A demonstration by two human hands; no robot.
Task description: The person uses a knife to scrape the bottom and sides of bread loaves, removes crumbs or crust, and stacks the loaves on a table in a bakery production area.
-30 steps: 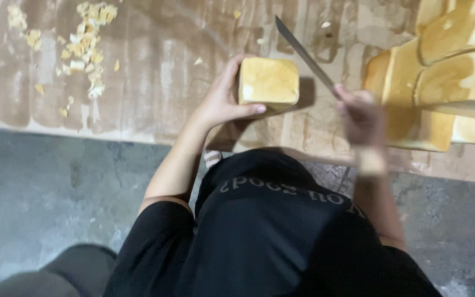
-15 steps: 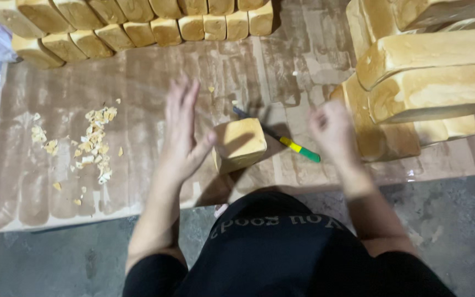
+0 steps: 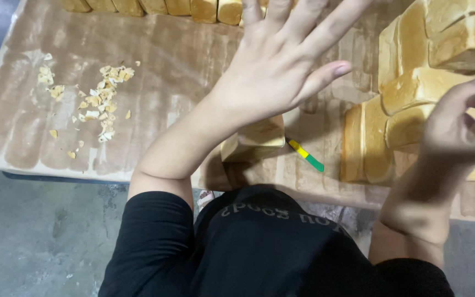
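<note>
My left hand (image 3: 279, 60) is raised close to the camera with its fingers spread and holds nothing. Below its wrist a squarish loaf of bread (image 3: 254, 140) sits on the brown paper-covered table (image 3: 166, 71). A knife with a yellow and green handle (image 3: 307, 155) lies on the table just right of that loaf; its blade is hidden. My right hand (image 3: 463, 124) is lifted at the right with its fingers loosely curled, in front of a stack of long loaves (image 3: 413, 93), and nothing shows in it.
A row of loaves (image 3: 166, 6) lines the far edge of the table. Bread crumbs and crust scraps (image 3: 92, 104) are scattered at the left. Grey concrete floor (image 3: 45, 236) lies below the table's near edge. My black shirt fills the bottom.
The right hand put the knife down on the table beside the loaf. Both hands then lifted off the table towards the camera, the left one spreading wide.
</note>
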